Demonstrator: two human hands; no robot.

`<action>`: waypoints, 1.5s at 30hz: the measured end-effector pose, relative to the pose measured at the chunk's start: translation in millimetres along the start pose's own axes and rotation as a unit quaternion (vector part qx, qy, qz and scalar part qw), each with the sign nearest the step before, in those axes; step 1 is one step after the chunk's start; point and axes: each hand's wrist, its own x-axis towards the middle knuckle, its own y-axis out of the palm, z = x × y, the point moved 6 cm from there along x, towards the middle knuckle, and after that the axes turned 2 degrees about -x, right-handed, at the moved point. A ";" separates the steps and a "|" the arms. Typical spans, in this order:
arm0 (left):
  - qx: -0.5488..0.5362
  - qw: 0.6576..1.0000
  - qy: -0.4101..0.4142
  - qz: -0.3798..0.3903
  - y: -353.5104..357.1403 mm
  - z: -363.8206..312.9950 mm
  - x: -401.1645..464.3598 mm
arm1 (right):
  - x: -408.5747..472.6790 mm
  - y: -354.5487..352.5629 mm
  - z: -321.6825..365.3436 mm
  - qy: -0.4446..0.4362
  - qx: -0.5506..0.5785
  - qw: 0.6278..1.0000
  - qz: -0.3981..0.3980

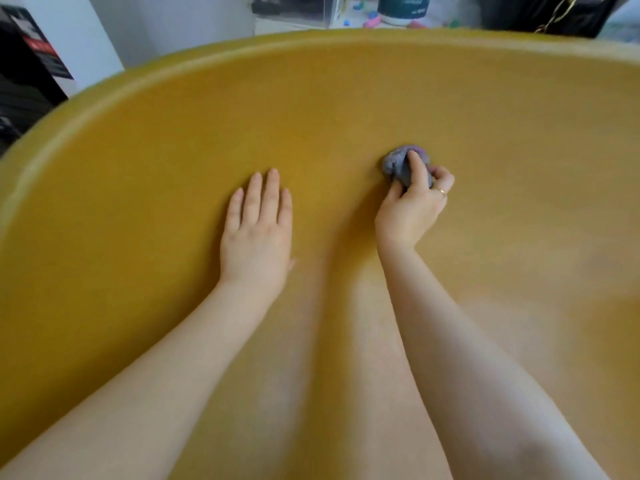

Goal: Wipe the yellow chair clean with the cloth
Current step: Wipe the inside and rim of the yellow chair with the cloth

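Note:
The yellow chair (346, 98) fills nearly the whole head view, its smooth curved surface rising to a rounded rim at the back. My right hand (414, 202) grips a small bunched grey-purple cloth (398, 162) and holds it against the chair surface right of centre. My left hand (258, 223) lies flat on the chair, fingers straight and together, a little left of the cloth. Both bare forearms reach in from the bottom edge.
Beyond the chair's rim at the top stand a dark green cup (403, 6), small colourful items (370, 20) and a black bag with a gold chain (557, 12). A black box (27, 64) sits at the far left beside a white wall.

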 end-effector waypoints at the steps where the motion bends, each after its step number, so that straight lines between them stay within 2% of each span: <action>1: 0.015 1.000 -0.020 -0.014 -6.6 5.6 3.6 | -9.6 7.5 14.3 0.002 0.023 1.000 0.008; 2: 0.026 0.999 -0.038 -0.028 -12.6 11.4 6.3 | -23.3 16.7 33.6 -0.029 0.047 0.998 0.028; 4: 0.043 0.996 -0.066 -0.047 -18.6 23.8 9.4 | -58.5 32.2 76.7 -0.153 0.076 0.982 0.078; 7: 0.073 0.995 -0.067 -0.029 -14.3 34.6 10.2 | -85.7 42.9 100.5 -0.256 0.060 0.954 0.147; 11: 0.092 0.992 -0.070 -0.045 -12.9 31.9 12.6 | -61.6 36.0 100.1 -0.468 -0.028 0.867 0.171; 12: 0.093 0.992 -0.073 -0.046 -12.8 31.7 12.7 | -42.0 31.8 99.6 -0.469 -0.038 0.870 0.148; 13: 0.097 0.992 -0.073 -0.045 -11.6 31.7 13.4 | -18.3 26.0 99.9 -0.438 -0.038 0.891 0.112; 16: 0.117 0.990 -0.058 -0.050 -8.3 32.4 13.9 | 39.6 9.7 96.7 -0.269 -0.015 0.963 0.018; 19: 0.120 0.988 -0.069 -0.075 -10.4 34.5 12.3 | 36.1 14.6 108.7 -0.183 0.028 0.983 -0.014; 21: 0.099 0.988 -0.084 -0.084 -8.9 36.6 12.5 | 6.1 26.9 131.3 -0.216 0.077 0.973 0.014; 24: 0.071 0.988 -0.102 -0.097 -7.9 40.6 13.3 | -43.2 39.9 160.4 -0.316 0.100 0.939 0.089; 26: 0.049 0.987 -0.105 -0.108 -6.2 39.8 14.6 | -56.4 40.2 163.0 -0.398 0.067 0.905 0.130; 28: 0.021 0.989 -0.100 -0.108 -4.2 34.5 17.1 | -46.6 36.0 154.6 -0.493 0.011 0.860 0.131; 30: 0.013 0.991 -0.096 -0.091 -4.6 24.9 22.5 | -12.8 29.5 136.5 -0.515 -0.031 0.850 0.108; 35: 0.030 0.996 -0.013 -0.081 -21.4 -11.9 47.6 | 65.1 -3.5 79.5 -0.433 -0.106 0.894 0.048; 38: 0.016 0.998 0.026 -0.048 -12.0 -26.4 63.2 | 97.8 -31.5 52.3 -0.370 -0.118 0.922 0.003; 42: 0.031 0.999 0.013 -0.040 -5.3 -28.3 69.1 | 130.1 -74.1 6.2 -0.231 -0.074 0.963 -0.117; 45: 0.040 0.998 0.013 -0.056 -4.5 -28.5 70.7 | 129.2 -74.7 3.4 -0.115 -0.008 0.978 -0.174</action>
